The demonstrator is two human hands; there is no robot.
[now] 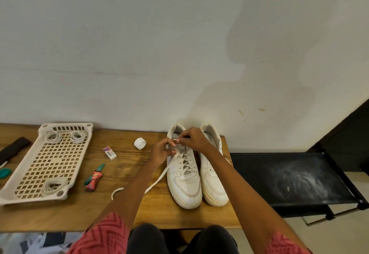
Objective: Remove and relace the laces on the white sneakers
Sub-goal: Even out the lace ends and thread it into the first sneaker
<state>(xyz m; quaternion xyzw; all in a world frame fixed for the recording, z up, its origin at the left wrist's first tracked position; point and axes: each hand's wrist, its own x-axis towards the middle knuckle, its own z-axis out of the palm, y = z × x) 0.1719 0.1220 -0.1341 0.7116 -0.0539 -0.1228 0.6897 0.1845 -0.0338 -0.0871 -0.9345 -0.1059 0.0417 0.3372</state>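
We see both hands at the top eyelets of the left sneaker [184,173], which stands beside its unlaced mate [213,177] at the right end of the wooden table [119,209]. The right hand [194,138] pinches the lace tip; the left hand [160,151] curls round the lace [159,177], whose loose end trails off to the near left. We judge the lacing nearly done here; next comes threading that tip through the last eyelet.

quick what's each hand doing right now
Left hand: fingers pinching the white lace of the left sneaker.
Right hand: fingers pinching the same lace's tip.
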